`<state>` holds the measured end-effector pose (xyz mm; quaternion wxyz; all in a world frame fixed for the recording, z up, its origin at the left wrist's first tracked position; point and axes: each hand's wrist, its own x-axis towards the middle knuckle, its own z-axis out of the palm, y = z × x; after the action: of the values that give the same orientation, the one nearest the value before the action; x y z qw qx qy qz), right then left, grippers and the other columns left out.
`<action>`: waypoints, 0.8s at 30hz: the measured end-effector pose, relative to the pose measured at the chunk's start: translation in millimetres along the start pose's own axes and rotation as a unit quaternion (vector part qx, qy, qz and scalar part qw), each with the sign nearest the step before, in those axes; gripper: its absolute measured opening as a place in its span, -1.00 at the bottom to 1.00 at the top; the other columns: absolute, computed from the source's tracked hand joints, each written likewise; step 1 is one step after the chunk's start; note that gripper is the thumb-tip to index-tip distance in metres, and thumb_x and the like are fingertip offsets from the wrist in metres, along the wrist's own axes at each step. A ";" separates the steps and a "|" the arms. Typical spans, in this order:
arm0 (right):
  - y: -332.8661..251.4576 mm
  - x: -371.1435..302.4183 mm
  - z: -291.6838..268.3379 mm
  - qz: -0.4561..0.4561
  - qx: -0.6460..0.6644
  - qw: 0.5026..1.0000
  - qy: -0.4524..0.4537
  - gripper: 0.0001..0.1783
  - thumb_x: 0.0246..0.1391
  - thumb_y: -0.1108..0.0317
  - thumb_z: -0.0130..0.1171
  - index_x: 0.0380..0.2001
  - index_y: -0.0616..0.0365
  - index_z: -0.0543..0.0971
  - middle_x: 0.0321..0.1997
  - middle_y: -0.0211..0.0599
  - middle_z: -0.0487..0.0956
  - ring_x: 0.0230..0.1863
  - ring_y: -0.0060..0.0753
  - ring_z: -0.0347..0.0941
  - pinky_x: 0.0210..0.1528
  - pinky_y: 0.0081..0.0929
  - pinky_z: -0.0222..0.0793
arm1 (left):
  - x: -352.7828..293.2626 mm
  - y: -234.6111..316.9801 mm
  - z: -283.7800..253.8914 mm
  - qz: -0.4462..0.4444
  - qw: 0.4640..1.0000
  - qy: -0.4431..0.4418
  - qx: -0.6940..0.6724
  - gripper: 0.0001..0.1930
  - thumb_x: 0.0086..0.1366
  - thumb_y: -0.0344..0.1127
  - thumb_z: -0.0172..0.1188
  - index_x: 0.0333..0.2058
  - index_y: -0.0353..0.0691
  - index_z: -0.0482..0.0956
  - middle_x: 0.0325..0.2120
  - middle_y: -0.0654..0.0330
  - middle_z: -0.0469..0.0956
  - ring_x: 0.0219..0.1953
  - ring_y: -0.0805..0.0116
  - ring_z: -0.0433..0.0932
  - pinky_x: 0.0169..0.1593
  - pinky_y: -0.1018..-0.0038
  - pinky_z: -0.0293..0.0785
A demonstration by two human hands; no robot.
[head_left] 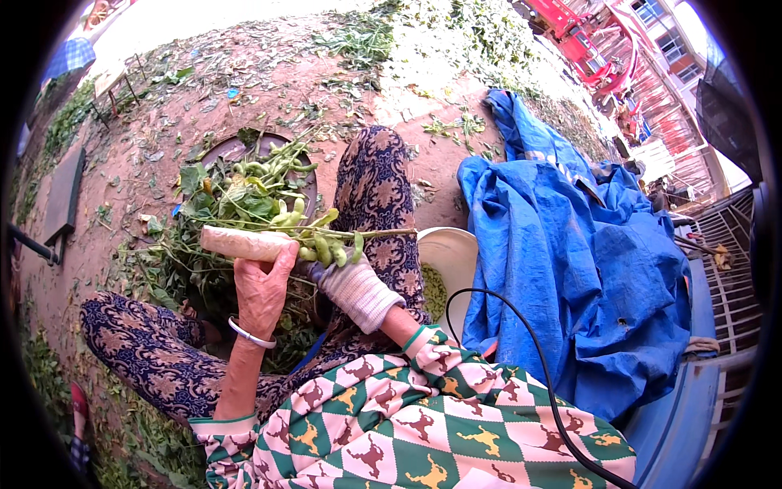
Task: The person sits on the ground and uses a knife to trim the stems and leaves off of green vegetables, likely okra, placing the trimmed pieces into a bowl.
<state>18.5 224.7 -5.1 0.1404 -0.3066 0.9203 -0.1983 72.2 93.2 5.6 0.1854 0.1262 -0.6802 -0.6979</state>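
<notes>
My left hand (262, 289), bare with a white bangle at the wrist, is closed at the near side of a pale, oblong piece (232, 242) whose kind I cannot make out. My right hand (358, 289) wears a whitish knitted glove with a grey-purple coating. Its fingers are wrapped at a bean stem (383, 234) with plump green pods (330, 251) hanging beside them. Both hands are close together above my lap. Just beyond them, leafy bean plants (236, 200) with more pods lie heaped over a round, dark basin (309, 183).
Right of my knee stands a white bucket (456, 244) with green beans (432, 289) inside. A large blue tarp (562, 269) is bunched beside it, with a black cable (529, 326) in front. Leaf litter covers the ground. Another person's red shoe (79, 401) shows at lower left.
</notes>
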 end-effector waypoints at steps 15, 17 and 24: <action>3.0 -12.6 -16.9 0.050 0.593 0.797 -0.105 -0.74 0.11 0.29 0.06 -0.13 0.11 0.44 -0.49 -0.53 0.45 -0.59 -0.69 0.27 -0.61 -0.71 0.19 | 1.0 3.8 -13.8 -0.064 0.991 -0.039 -0.111 -0.83 0.18 -0.38 0.17 -0.26 -0.32 0.50 -0.38 0.29 0.52 -0.35 0.57 0.48 -0.26 0.60 0.45; 4.9 -8.6 -9.1 -0.053 0.458 0.887 0.006 -0.73 0.12 0.30 0.04 -0.12 0.13 0.42 -0.39 -0.46 0.47 -0.46 -0.60 0.34 -0.48 -0.61 0.28 | 0.5 -2.7 -10.6 -0.050 0.994 -0.039 -0.084 -0.83 0.18 -0.38 0.17 -0.26 -0.31 0.51 -0.38 0.30 0.51 -0.35 0.58 0.47 -0.26 0.60 0.45; 11.7 -4.4 5.3 -0.053 0.492 0.867 0.061 -0.80 0.14 0.29 -0.02 -0.22 0.13 0.47 -0.53 -0.49 0.46 -0.55 -0.60 0.35 -0.57 -0.63 0.25 | -3.6 -4.7 -2.9 -0.056 0.992 -0.005 -0.111 -0.86 0.17 -0.41 0.19 -0.34 -0.37 0.54 -0.43 0.30 0.53 -0.41 0.61 0.45 -0.30 0.65 0.40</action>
<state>18.0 234.6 -14.5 0.2054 -0.2337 0.6926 -0.6508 76.3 92.1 0.5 0.1554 0.1390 -0.5913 -0.7791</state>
